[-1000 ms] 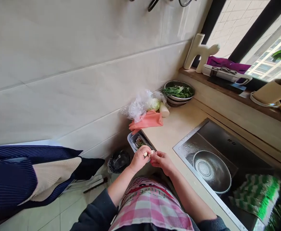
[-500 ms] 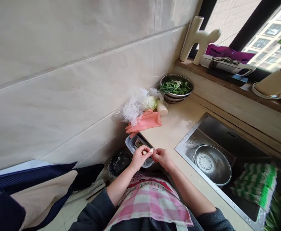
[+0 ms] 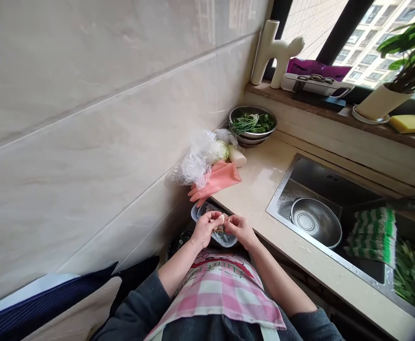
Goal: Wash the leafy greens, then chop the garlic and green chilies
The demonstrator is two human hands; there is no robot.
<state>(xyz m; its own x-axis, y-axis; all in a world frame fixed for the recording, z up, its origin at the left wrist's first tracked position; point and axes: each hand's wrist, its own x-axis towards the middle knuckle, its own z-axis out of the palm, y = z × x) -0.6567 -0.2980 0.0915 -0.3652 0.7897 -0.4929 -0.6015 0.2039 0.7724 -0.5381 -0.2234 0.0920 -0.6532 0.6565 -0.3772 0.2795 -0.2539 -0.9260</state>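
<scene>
- Several dark-blue & beige garments [image 3: 83,312] far L, low; take up less of view than 1 s ago, camera having swung R.
- Clear plastic bag [image 3: 195,163] up vs. wall, touching pink gloves.
- L hand [image 3: 203,230]: grip clamped on small pale pc [image 3: 222,218], btwn thumb & fingertips. Earlier 2 pale bits showed; now only 1 can be made out.
- Pink gloves [image 3: 223,180] on table's L end, fingers poking past its edge; same spot as before.
- Pale pc is btwn the hands, above tub [image 3: 230,244] w/ scraps; more of tub's near rim shows than 1 s ago.
- Cabbage [image 3: 223,150] & pale radish-like chunk [image 3: 237,156] behind gloves.
- R hand [image 3: 242,231]: fingertips right by pc; can't tell if its grip is on it.
- Stacked bowls [image 3: 251,138] w/ greens, back corner.
- Table [image 3: 260,189]: front edge slants down to lower R, passing by R forearm. Room to move: over table, btwn gloves & sink.
- Sink [image 3: 276,208], metal rim parallel to that edge; round pan [image 3: 315,222] inside, then green/white cloth [image 3: 372,234].
- Leafy greens [image 3: 411,272] far R, more in view now; ditto yellow sponge [image 3: 411,124] on sill.
</scene>
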